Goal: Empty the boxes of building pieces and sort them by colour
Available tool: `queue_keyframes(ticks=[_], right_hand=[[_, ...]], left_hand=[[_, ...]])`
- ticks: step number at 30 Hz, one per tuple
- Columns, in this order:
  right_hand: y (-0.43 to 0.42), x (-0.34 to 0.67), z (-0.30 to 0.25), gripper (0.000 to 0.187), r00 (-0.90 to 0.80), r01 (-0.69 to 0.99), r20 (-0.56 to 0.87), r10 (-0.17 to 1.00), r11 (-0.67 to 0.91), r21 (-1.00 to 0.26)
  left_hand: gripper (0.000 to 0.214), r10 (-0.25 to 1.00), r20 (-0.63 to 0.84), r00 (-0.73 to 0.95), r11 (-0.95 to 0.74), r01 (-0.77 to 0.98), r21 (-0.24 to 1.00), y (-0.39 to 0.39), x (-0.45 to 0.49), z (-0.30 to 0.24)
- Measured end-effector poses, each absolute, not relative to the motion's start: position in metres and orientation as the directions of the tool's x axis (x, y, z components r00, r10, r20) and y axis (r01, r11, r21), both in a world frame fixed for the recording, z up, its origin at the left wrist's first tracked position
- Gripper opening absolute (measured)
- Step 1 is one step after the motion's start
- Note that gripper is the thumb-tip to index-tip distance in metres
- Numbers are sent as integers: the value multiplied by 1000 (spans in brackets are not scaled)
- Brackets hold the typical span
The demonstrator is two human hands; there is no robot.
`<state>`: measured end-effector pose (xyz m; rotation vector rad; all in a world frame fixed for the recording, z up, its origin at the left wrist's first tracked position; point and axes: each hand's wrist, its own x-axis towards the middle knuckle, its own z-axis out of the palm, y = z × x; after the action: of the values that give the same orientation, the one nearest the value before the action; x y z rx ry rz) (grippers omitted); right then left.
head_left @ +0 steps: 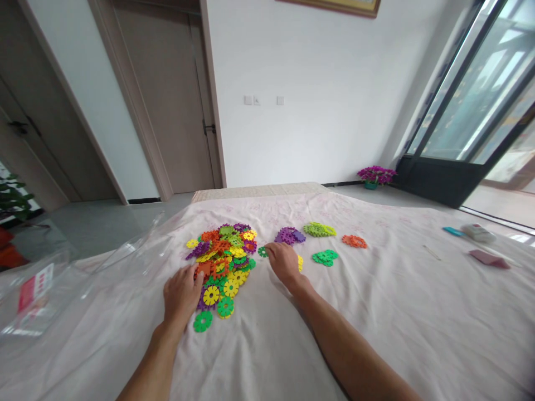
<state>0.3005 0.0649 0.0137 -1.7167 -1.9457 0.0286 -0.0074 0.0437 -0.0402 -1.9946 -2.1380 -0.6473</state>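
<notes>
Forearms (349,340) nearest; disc pile (222,268), long axis forward.

The left hand (182,294) is held palm-down, lower left of centre; the right hand (285,263) is extended just below centre, fingers pinched.

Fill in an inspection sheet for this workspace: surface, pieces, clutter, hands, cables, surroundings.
Surface: wrinkled pale cloth.
Pieces: mixed pile; to its right, purple group, lime group, orange group, green group and partly hidden yellow group.
Clutter: clear plastic bag at left; white item among small things at far right.
Hands: left hand touches the pile; right hand appears to pinch a green piece.
Cables: nothing clearly identifiable.
Surroundings: white wall, closed door, purple flowers.
</notes>
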Motion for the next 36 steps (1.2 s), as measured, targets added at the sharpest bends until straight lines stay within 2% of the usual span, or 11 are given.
queue_keyframes(ticks=[4,7,11,16,21,25,29,32,36], right_hand=[[76,355,32,35,182,898,366,913,-2,-441],[79,405,39,34,405,826,272,873,-221,-519],[72,450,31,34,570,758,139,810,-453,-470],[61,469,11,32,589,772,103,802,-521,-364],[62,460,9,29,513,840,294,807,-401,-366],[70,418,15,26,325,913,406,854,-171,-371],[71,357,14,18,0,925,415,910,157,-346],[63,320,9,17,-245,885,402,882,373,-279],[54,294,3,22,-375,871,380,846,462,-169]], left_hand=[[42,911,398,-110,25,977,213,43,-7,-40],[43,912,394,-109,22,976,217,43,-7,-39],[44,915,392,-97,11,977,215,44,-8,-41],[43,911,401,-99,9,976,219,44,-9,-41],[43,917,380,-119,37,975,217,42,-6,-37],[43,924,365,-118,39,975,217,41,-5,-35],[43,923,369,-111,32,976,216,41,-5,-35],[42,921,373,-109,28,976,216,40,-5,-35],[41,921,373,-117,34,974,222,39,-3,-33]])
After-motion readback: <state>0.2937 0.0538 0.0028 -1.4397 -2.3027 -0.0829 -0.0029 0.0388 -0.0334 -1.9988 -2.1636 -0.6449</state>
